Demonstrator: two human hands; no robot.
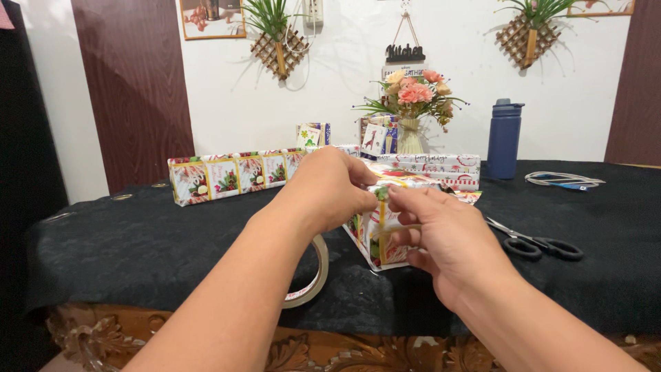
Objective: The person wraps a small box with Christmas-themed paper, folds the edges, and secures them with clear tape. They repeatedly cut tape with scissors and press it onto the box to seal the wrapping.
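Note:
A small box wrapped in colourful gift paper (380,238) stands tilted on the black tablecloth (138,241) at the table's middle. My left hand (330,184) grips its top from the left, fingers curled over the upper edge. My right hand (444,238) holds its right side, thumb and forefinger pinching the paper fold at the top. A roll of clear tape (313,275) hangs around my left wrist, resting near the table's front edge.
Black-handled scissors (540,244) lie right of my hands. A long wrapped box (234,176) sits at the back left, rolls of wrapping paper (430,165) behind the box, a flower vase (412,110), a blue bottle (505,138) and a coiled cable (564,180) at the back right.

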